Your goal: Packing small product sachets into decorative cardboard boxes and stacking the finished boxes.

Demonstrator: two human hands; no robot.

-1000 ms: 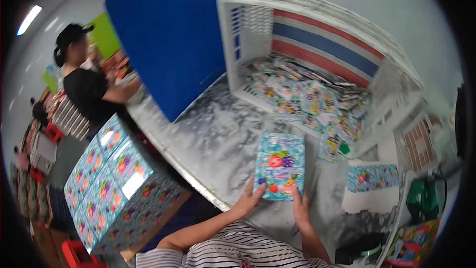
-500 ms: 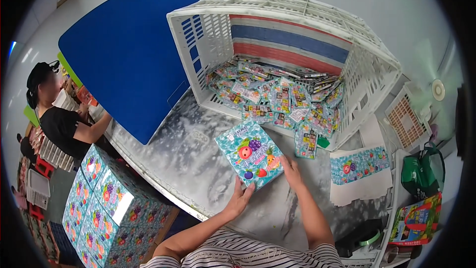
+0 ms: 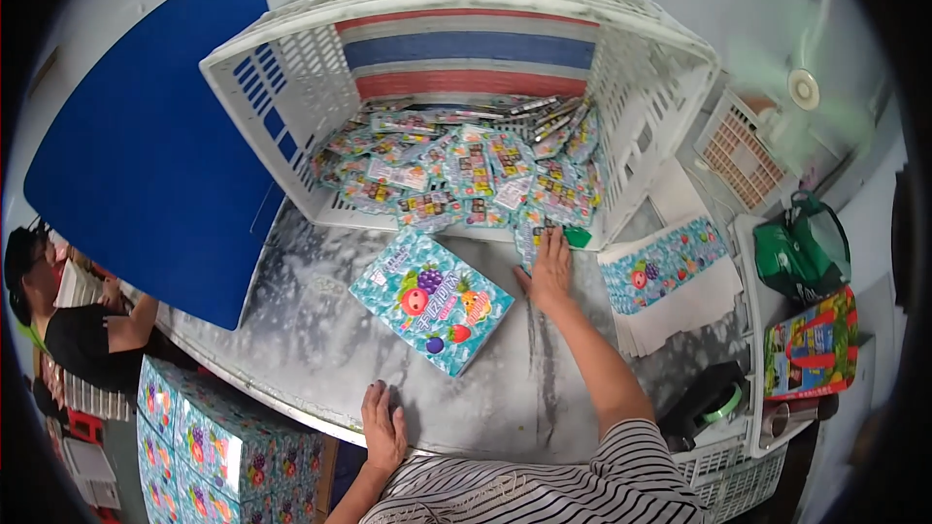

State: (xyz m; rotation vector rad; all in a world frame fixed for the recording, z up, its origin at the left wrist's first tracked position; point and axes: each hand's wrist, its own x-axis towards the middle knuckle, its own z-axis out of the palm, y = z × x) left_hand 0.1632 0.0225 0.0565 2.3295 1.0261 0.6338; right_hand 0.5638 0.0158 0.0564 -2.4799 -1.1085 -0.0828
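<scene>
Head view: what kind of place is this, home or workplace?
Most likely a packing workshop. A white crate tipped on its side spills many identical printed packets onto a worn table, a matching fruit-print box lies flat, finished boxes are stacked nearby, and a co-worker works alongside.

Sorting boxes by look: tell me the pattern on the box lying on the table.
Teal box with colourful cartoon fruit, clearest in the head view.
</scene>
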